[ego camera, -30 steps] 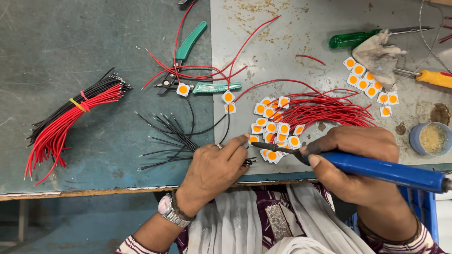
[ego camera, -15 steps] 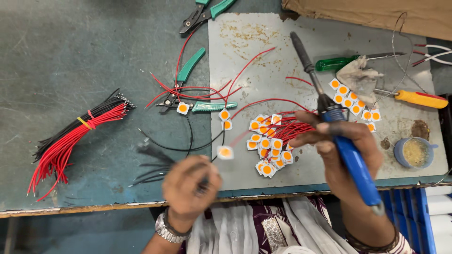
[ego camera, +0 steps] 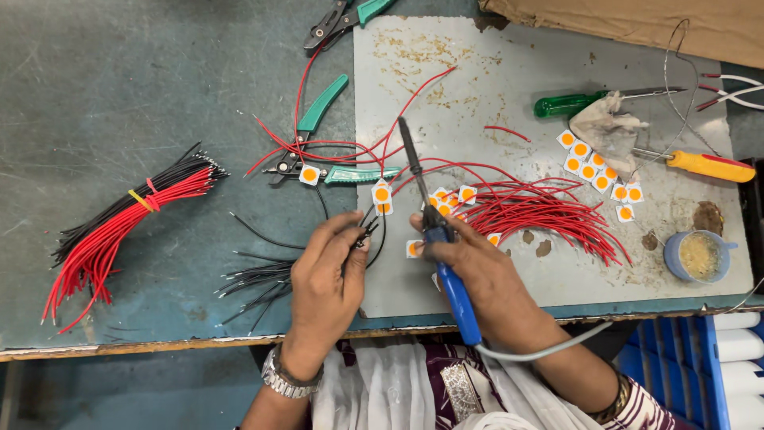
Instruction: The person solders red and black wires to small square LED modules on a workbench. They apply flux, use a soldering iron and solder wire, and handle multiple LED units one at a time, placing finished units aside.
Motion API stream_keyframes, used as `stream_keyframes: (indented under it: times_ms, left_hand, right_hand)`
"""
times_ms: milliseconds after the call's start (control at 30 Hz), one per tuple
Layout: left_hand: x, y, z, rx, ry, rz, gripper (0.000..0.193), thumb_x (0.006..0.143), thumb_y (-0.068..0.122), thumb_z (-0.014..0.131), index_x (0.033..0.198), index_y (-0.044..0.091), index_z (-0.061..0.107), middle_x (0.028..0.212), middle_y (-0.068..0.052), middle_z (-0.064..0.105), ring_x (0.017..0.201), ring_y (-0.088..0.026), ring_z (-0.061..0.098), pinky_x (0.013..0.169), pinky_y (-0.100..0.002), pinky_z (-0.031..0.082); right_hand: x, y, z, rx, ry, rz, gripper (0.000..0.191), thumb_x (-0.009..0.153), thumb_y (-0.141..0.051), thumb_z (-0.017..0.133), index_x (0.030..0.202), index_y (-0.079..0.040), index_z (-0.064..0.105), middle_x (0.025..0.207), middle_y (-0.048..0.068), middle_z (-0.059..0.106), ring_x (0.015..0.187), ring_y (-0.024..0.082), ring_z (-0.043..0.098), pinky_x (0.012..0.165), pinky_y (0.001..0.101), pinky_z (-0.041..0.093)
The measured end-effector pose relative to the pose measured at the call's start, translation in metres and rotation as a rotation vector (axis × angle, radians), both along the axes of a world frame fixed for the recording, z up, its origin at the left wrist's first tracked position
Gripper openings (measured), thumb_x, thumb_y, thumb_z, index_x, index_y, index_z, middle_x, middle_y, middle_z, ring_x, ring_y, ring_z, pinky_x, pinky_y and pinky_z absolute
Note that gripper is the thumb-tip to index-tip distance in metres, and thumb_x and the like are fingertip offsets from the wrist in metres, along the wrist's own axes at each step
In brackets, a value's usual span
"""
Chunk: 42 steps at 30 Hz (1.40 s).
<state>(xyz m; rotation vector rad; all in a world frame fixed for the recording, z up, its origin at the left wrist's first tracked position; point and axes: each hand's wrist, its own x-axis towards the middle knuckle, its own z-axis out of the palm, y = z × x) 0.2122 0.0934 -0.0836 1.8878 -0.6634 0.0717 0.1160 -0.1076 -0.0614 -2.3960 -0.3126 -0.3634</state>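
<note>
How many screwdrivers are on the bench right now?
2. A green-handled screwdriver lies at the upper right of the grey mat, its shaft partly under a crumpled rag. A yellow-handled screwdriver lies just below, near the right edge. Others may be hidden.

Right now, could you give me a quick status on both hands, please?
Left hand pinching black wires. Right hand gripping blue soldering iron, tip raised. Red wires and square chips crowd the plate.
</note>
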Motion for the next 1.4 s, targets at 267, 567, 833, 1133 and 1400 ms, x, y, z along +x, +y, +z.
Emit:
stream_keyframes:
  times_ms: [267,567,833,1133,1400]
  left_hand:
    - [-0.007,0.008,-0.005,0.048,-0.22,-0.298,0.031,0.082,-0.002,0.069,0.113,-0.001,0.069,0.101,-0.013,0.068,0.085,-0.029,0.07,0.074,-0.038,0.057]
    - [-0.011,0.008,-0.015,0.097,-0.114,-0.339,0.02,0.08,0.006,0.074,0.099,0.003,0.068,0.084,-0.008,0.069,0.067,-0.025,0.069,0.059,-0.036,0.054]
    - [-0.009,0.005,-0.016,0.294,-0.287,-0.327,0.02,0.077,0.016,0.078,0.09,0.008,0.065,0.119,-0.003,0.074,0.061,-0.023,0.067,0.057,-0.037,0.053]
    - [-0.01,0.001,-0.018,0.393,-0.296,-0.342,0.028,0.074,0.018,0.081,0.092,0.008,0.061,0.122,-0.001,0.072,0.059,-0.023,0.065,0.058,-0.038,0.052]
    - [-0.009,-0.001,-0.018,0.398,-0.307,-0.334,0.032,0.072,0.017,0.083,0.093,0.008,0.061,0.123,-0.001,0.071,0.06,-0.022,0.065,0.057,-0.037,0.052]
  right_hand:
    - [-0.004,0.0,-0.007,0.168,0.057,0.005,0.049,0.084,0.009,0.066,0.126,-0.011,0.051,0.146,0.023,0.057,0.128,0.038,0.066,0.098,0.0388,0.057]
    - [-0.008,0.0,-0.014,0.219,0.007,0.024,0.055,0.084,0.015,0.064,0.13,-0.01,0.048,0.142,0.023,0.06,0.126,0.036,0.068,0.097,0.0392,0.058]
    - [-0.008,-0.004,-0.011,0.191,0.037,0.029,0.055,0.082,0.011,0.067,0.129,-0.01,0.046,0.15,0.025,0.053,0.121,0.037,0.07,0.093,0.0395,0.059]
    - [-0.019,-0.015,-0.013,0.268,-0.001,-0.048,0.029,0.096,-0.001,0.066,0.124,0.0,0.059,0.131,0.017,0.07,0.114,0.035,0.076,0.098,0.0404,0.06]
    - [-0.053,-0.044,0.023,0.432,-0.141,-0.418,0.031,0.091,-0.023,0.072,0.102,0.005,0.071,0.088,0.015,0.073,0.065,0.018,0.073,0.062,0.0252,0.059]
